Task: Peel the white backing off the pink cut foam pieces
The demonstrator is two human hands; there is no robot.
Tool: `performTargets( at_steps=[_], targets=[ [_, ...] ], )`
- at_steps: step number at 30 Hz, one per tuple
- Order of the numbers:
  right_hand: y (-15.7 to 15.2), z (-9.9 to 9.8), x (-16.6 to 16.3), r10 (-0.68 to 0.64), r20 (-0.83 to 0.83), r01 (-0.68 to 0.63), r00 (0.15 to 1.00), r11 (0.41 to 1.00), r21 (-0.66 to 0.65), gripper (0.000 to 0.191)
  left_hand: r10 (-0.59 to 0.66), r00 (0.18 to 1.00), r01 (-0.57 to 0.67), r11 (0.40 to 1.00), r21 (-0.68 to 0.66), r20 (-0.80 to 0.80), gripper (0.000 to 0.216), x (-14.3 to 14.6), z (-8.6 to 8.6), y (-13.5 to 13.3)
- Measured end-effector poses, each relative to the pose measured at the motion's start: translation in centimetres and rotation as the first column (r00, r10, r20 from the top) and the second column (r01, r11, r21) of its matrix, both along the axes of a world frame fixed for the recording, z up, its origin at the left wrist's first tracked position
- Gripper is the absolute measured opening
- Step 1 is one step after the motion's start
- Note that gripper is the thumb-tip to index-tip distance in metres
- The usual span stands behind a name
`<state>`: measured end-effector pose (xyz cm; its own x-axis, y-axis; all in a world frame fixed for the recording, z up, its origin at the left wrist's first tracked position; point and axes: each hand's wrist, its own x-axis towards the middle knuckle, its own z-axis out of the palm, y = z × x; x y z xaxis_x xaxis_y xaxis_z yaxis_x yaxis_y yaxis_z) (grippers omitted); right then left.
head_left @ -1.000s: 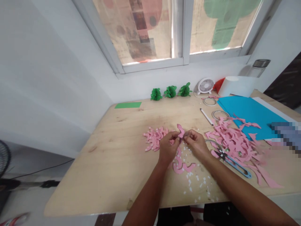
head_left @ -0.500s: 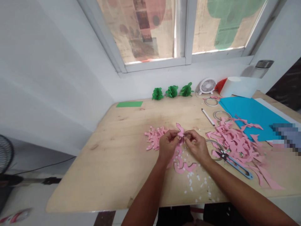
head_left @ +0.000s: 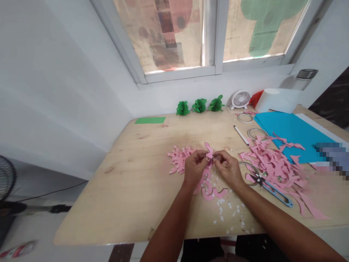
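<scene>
Both hands meet over the middle of the wooden table (head_left: 136, 182). My left hand (head_left: 194, 169) and my right hand (head_left: 228, 168) pinch a small curved pink paper piece (head_left: 209, 150) between their fingertips, its tip sticking up. Under the hands lie more pink curved pieces (head_left: 214, 193). A small heap of cut pink pieces (head_left: 178, 160) sits just left of my left hand. White paper bits (head_left: 231, 214) are scattered near the front edge.
A big pile of pink offcuts (head_left: 275, 167) lies right, with blue-handled scissors (head_left: 275, 191), tape rings (head_left: 255, 133), a white pen (head_left: 240, 135) and blue sheets (head_left: 291, 133). Three green paper balls (head_left: 200, 106), a small fan (head_left: 240, 99) and a green strip (head_left: 149, 120) line the back.
The hands stay together on the pink piece with only slight finger shifts. The camera view drifted a little between the oldest frame and now.
</scene>
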<state>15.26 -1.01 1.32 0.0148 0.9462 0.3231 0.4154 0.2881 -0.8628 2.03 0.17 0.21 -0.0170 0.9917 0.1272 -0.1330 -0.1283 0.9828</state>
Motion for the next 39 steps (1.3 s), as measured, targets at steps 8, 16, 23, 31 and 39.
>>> performTargets(
  at_steps=[8,16,23,31,39],
  targets=[
    [0.1,-0.4,0.1,0.005,0.013,-0.005,1.0,1.0,0.022,0.008,0.008,0.999,-0.007,0.999,-0.031,0.047,0.021,0.2,0.2,0.0],
    [0.3,-0.7,0.2,0.026,0.084,-0.026,0.996,1.0,-0.01,0.008,0.025,0.998,-0.023,0.999,-0.042,0.05,0.021,0.2,0.2,0.1],
    [0.1,-0.4,0.1,0.026,0.092,-0.026,0.995,1.0,0.0,0.01,0.078,0.994,-0.071,0.993,-0.094,0.077,0.023,0.1,0.2,0.3],
    [1.6,-1.7,1.2,-0.166,-0.133,0.158,0.977,0.985,-0.075,0.011,0.091,0.991,-0.083,0.993,-0.08,0.103,0.022,0.0,0.3,0.2],
    [1.7,-1.8,1.0,-0.09,-0.235,0.05,0.968,0.984,-0.172,0.014,0.095,0.986,-0.086,0.994,-0.067,0.136,0.021,0.0,0.6,0.2]
  ],
)
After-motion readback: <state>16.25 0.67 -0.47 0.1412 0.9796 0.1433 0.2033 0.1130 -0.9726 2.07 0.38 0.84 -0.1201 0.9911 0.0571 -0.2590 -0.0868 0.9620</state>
